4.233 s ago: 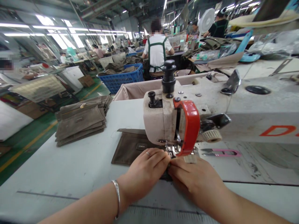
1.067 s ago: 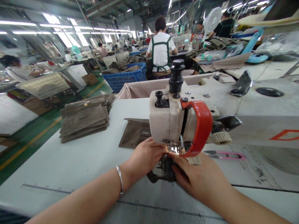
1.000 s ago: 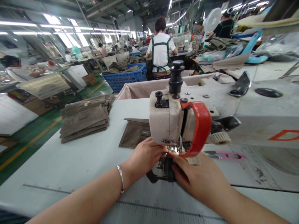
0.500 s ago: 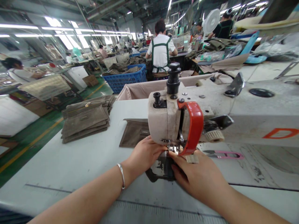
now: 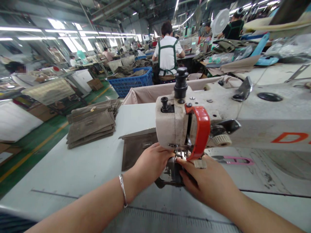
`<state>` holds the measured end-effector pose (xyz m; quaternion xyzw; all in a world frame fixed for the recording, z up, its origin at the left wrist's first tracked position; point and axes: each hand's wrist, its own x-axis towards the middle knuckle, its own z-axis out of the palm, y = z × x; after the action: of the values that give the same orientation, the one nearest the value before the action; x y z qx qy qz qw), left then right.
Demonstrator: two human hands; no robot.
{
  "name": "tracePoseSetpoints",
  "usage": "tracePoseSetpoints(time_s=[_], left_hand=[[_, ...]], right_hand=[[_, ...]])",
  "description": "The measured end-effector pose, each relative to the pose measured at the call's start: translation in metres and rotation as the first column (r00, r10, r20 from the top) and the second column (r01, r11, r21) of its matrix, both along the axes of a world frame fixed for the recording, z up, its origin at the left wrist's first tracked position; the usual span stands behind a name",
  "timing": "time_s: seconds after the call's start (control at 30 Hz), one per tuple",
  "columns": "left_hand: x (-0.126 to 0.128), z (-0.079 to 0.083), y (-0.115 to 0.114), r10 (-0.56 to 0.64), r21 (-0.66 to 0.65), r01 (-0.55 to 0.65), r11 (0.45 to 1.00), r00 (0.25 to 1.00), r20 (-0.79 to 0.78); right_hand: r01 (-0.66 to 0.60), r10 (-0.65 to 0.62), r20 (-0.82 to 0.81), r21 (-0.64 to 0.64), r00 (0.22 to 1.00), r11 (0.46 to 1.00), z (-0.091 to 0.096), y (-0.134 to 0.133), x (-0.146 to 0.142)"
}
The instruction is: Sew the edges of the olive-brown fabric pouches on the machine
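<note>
A grey-brown fabric pouch (image 5: 132, 152) with a small dark label lies on the table, its right part hidden by the sewing machine head (image 5: 167, 126) and my hand. My left hand (image 5: 152, 163) presses its closed fingers on the pouch, fingertips close to the presser foot (image 5: 181, 154). From the other side my right hand (image 5: 206, 181) reaches the foot, with thumb and index finger bent in together. What lies between those fingers is hidden. A red guard (image 5: 202, 132) covers the front of the machine head.
Similar pouches lie in a stack (image 5: 91, 124) at the left. Pink-handled thread snips (image 5: 235, 160) rest under the machine arm. Beyond the table are a pink cloth bin (image 5: 143, 94), a blue crate (image 5: 132, 82) and a seated person (image 5: 167, 53) with their back to me.
The pouch has turned, its left part swinging down toward me and showing more of its surface. My left hand has shifted slightly with it. My right hand stays by the foot.
</note>
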<state>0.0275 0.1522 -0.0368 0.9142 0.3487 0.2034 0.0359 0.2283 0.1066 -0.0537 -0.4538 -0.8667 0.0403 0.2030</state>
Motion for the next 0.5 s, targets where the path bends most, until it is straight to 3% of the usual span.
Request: tracePoseSetpoints(time_s=[0.27, 0.4, 0.5], left_hand=[[-0.005, 0.005, -0.002, 0.046, -0.115, -0.062, 0.991, 0.989, -0.138], [-0.006, 0.019, -0.004, -0.016, -0.144, -0.032, 0.989, 0.949, -0.316], [-0.004, 0.032, -0.001, -0.03, -0.271, -0.05, 0.961, 0.959, -0.283]], right_hand=[[-0.032, 0.032, 0.018, 0.011, 0.999, 0.999, -0.001, -0.004, 0.003], [-0.041, 0.04, 0.04, 0.029, 0.998, 0.999, -0.003, -0.003, 0.001], [-0.068, 0.066, 0.028, 0.061, 0.997, 0.996, -0.003, -0.002, -0.003]])
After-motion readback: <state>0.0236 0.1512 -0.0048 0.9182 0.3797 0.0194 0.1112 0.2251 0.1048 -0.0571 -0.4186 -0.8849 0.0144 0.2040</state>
